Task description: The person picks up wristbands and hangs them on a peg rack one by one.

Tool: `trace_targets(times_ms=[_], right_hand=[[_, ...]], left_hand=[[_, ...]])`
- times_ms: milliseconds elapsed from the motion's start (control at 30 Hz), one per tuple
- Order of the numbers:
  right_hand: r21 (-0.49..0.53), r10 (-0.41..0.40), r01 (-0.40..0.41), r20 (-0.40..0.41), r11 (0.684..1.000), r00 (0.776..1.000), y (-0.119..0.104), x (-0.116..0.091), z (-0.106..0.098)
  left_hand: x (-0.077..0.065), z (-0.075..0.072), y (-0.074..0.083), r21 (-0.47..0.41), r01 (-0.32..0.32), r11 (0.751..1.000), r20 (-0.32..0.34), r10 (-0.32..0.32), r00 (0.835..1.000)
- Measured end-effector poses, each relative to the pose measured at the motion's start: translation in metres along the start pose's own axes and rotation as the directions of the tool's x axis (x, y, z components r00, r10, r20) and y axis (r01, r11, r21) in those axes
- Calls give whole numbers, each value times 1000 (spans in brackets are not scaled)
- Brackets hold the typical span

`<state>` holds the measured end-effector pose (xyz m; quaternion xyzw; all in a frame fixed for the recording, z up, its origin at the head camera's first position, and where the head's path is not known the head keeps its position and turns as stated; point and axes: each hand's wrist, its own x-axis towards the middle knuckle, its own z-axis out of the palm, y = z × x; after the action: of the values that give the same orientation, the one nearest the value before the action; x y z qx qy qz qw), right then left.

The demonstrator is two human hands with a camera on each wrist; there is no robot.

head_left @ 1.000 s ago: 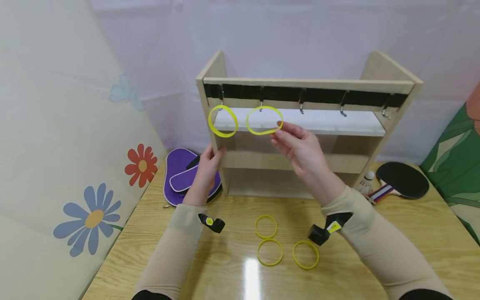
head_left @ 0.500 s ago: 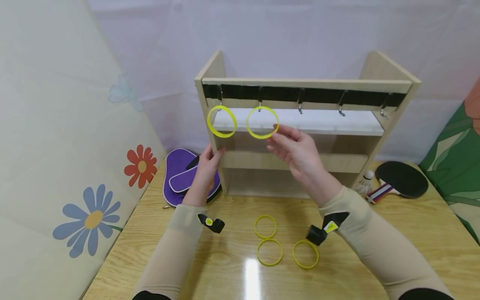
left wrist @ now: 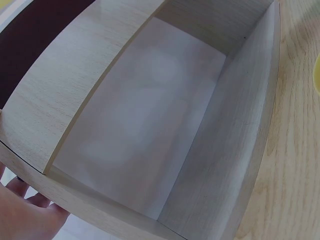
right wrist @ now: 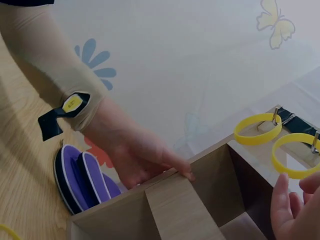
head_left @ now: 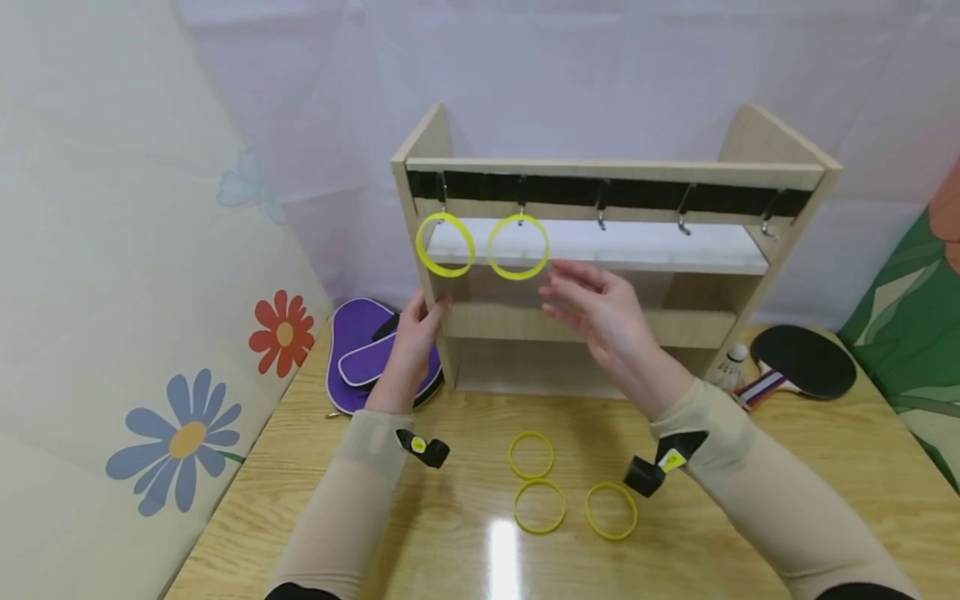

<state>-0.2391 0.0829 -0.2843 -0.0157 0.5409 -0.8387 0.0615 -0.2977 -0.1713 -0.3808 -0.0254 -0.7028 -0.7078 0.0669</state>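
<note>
My left hand (head_left: 412,342) grips the left side panel of a small wooden shelf (head_left: 510,323), its thumb on the inner face and the other fingers outside, as the right wrist view shows. My right hand (head_left: 600,304) is raised before the shelf, holding nothing, fingertips just right of a yellow wristband (head_left: 517,276). That band hangs from the second metal hook from the left. Another yellow wristband (head_left: 450,272) hangs from the leftmost hook (head_left: 443,196). On the table (head_left: 420,542), three more yellow wristbands lie flat, one being the right-hand wristband (head_left: 615,537).
Bare hooks, such as the middle hook (head_left: 602,218), line the black strip (head_left: 562,187) to the right. A purple paddle case (head_left: 360,325) lies left of the shelf. To its right are a shuttlecock (head_left: 731,367) and a black table tennis paddle (head_left: 804,362).
My right hand has let go of the second wristband, which now hangs round and free on its hook, and has drawn slightly right and down. The left hand has stayed put.
</note>
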Motion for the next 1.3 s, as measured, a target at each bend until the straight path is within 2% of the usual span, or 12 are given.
trace_targets(times_ms=[267, 567, 900, 1300], right_hand=[[-151, 32, -30, 7, 988, 999, 5, -9, -26], [-241, 75, -64, 36, 968, 997, 14, -17, -52], [-406, 120, -82, 69, 910, 990, 33, -26, -83], [-509, 177, -103, 98, 855, 979, 69, -36, -118]], left_hand=[[0, 0, 0, 2, -4, 1000, 5, 4, 1000], [3, 0, 0, -4, 2, 1000, -14, -2, 1000], [2, 0, -1, -7, 6, 1000, -17, -6, 1000], [3, -1, -1, 11, 14, 1000, 1, -14, 1000]])
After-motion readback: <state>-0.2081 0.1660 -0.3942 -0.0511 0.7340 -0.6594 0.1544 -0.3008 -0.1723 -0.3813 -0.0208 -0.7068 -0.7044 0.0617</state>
